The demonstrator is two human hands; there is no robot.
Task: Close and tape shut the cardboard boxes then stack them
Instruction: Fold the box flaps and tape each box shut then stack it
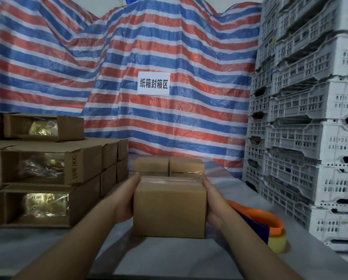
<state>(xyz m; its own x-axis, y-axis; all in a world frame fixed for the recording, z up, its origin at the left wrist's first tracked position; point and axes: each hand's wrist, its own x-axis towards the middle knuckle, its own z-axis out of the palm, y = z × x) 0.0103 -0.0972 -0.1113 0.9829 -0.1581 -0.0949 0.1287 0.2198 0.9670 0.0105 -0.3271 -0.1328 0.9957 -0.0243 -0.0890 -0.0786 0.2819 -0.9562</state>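
Taped cardboard box [169,209], plain brown, above the desk [48,245] | left hand [126,201] and right hand [213,203] clasp its sides | two sealed boxes [168,166] just behind | tape dispenser [264,225] at right

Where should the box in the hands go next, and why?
Probably forward, onto the two sealed boxes right behind it. The held box already has tape across its top, and the left hand and right hand grip its sides.
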